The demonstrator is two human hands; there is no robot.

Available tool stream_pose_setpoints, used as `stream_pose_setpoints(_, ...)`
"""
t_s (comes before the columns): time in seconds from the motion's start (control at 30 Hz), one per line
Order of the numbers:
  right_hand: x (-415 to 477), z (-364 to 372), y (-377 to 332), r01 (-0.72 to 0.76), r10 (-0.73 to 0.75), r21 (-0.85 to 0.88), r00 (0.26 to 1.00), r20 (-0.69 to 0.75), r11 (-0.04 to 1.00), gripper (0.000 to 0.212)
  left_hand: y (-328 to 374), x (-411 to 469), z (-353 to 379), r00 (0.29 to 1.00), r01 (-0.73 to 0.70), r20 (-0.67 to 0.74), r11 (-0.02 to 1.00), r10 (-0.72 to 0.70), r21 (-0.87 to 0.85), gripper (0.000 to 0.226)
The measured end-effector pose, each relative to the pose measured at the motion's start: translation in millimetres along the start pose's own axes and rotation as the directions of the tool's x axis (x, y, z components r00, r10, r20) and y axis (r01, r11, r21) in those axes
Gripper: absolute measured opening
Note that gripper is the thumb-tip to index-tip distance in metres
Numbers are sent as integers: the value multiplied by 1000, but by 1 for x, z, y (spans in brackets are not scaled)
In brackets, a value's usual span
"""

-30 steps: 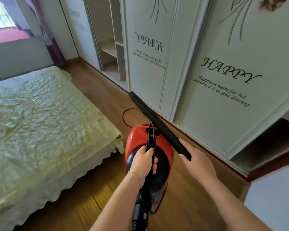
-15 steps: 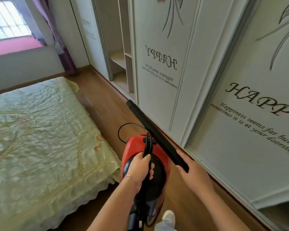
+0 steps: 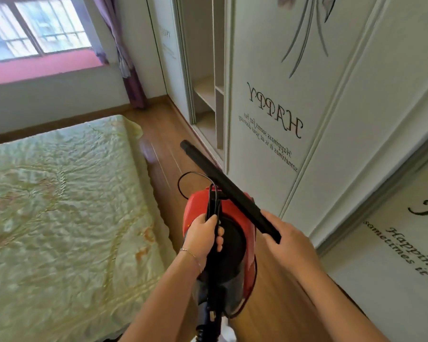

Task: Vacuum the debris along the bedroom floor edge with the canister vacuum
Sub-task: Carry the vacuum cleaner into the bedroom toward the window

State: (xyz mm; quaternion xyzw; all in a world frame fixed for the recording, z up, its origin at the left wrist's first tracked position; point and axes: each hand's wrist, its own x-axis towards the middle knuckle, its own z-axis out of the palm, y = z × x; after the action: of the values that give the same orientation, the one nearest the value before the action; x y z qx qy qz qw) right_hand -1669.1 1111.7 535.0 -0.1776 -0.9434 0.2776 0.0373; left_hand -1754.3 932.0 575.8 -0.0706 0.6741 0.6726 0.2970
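1. The left hand is curled tight round the black handle on top of the red canister vacuum. The thumb and the fingers wrap right round the handle.
2. The right hand holds the near end of the black tube. The thumb sits on one side of the tube. The fingers go under it, so I cannot see them well.
3. The vacuum is in the middle of the view, over the wooden floor, between the bed and the wardrobe. I cannot tell if it touches the floor.
4. The tube slants away from the person. Its far tip is down low, near the floor edge at the foot of the wardrobe. I cannot tell if the tip touches the floor.
5. A thin black cord makes a loop just past the front of the vacuum.
6. A black hose hangs below the vacuum at the bottom of the view.
7. A thin bracelet is on the left wrist.
8. The bed is on the left, with a pale yellow-green cover full of wrinkles.
9. The wardrobe is white, and the word HAPPY shows on its doors. One part is open, with shelves inside.
10. A window is at the far wall, and a purple curtain hangs beside it.
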Motion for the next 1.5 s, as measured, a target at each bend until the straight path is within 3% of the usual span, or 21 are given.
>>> stream_pose_setpoints(0.1, 57, 10, -3, 26, -26, 5, 1000, 18, 1000, 54, 16, 46, 2, 1000, -2, -20, 1000, 3, 23, 20)
stream_pose_setpoints(0.2, 124, 18, -12, 42, -42, 0, 999, 20, 999, 53, 42, 97, 0, 998, 62, 32, 991, -58, -117, 25)
stream_pose_setpoints(0.33, 221, 18, -42, 87, -86, -1, 994, 61, 996, 52, 96, 168, -19, 996, 5, -89, 997, -12, -83, 14)
stream_pose_setpoints(0.57, 359, 21, -86, 112, -114, 40, 991, 74, 993, 51, 177, 265, -51, 995, 19, -92, 982, -37, -187, 14)
stream_pose_setpoints(0.77, 450, 34, -112, 171, -177, 68, 979, 100, 983, 53, 219, 336, -77, 978, -66, -204, 992, 43, -108, 13)
stream_pose_setpoints(1.1, 656, 86, -148, 213, -256, 207, 943, 212, 955, 54, 296, 506, -121, 932, -74, -361, 993, 34, -97, 19)
stream_pose_setpoints(1.5, 877, 101, -214, 292, -310, 105, 913, 265, 951, 48, 410, 668, -177, 872, -158, -488, 970, 49, -185, 18)
